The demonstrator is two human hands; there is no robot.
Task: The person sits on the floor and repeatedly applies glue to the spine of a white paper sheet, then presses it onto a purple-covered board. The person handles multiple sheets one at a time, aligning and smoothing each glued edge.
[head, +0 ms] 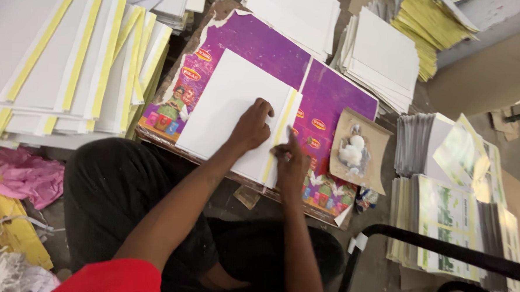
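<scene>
- Right now, left hand (252, 127) lies on a white card sheet (232, 112), fingers (266, 108) curled loosely, knuckles pressing down; it pins the sheet, does not grasp it.
- Right hand (291, 162) sits at the sheet's right edge, fingers (288, 137) pinched on or pressing a yellow tape strip (282, 129) that runs along that edge; cannot tell if the tip actually grips the strip or just rubs it.
- Sheet rests on a purple printed board (332, 96), which serves as the work surface on the floor, in front of the person's crossed legs in black trousers (112, 186).
- Step in hand, by my judgement: working the tape strip along the sheet edge, either pressing it down or picking at its liner.
- Next move likely calls for the left fingers holding the sheet flat while the right fingers travel along the strip without skewing it.
- Beyond the left fingers: fanned stack of white sheets with yellow strips (82, 56).
- Just beyond the right fingers: brown paper scrap with a white wad (353, 150); further out, stacks of printed sheets (449, 218) and plain white sheets (383, 58).
- Pink paper scraps (28, 174) lie well off to the left.
</scene>
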